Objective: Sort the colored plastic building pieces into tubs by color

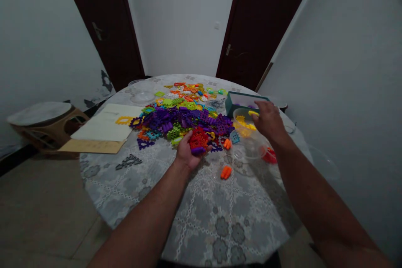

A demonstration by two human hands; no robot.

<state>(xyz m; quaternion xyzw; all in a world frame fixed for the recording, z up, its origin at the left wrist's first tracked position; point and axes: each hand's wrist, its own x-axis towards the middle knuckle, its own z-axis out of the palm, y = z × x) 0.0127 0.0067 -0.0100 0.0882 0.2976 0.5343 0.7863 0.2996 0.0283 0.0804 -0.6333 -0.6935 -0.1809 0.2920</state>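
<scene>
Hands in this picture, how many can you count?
2: the left hand, before the heap of plastic pieces, holding red pieces and a purple piece; the right hand, near the green box, holding a yellow piece.

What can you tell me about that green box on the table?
The green box looks rectangular and open-topped, dark green outside and pale inside, perhaps cardboard. It stands toward the table's far right on a patterned tablecloth, with purple pieces visible inside. The right hand partly hides it; whether they touch, I can't tell.
</scene>
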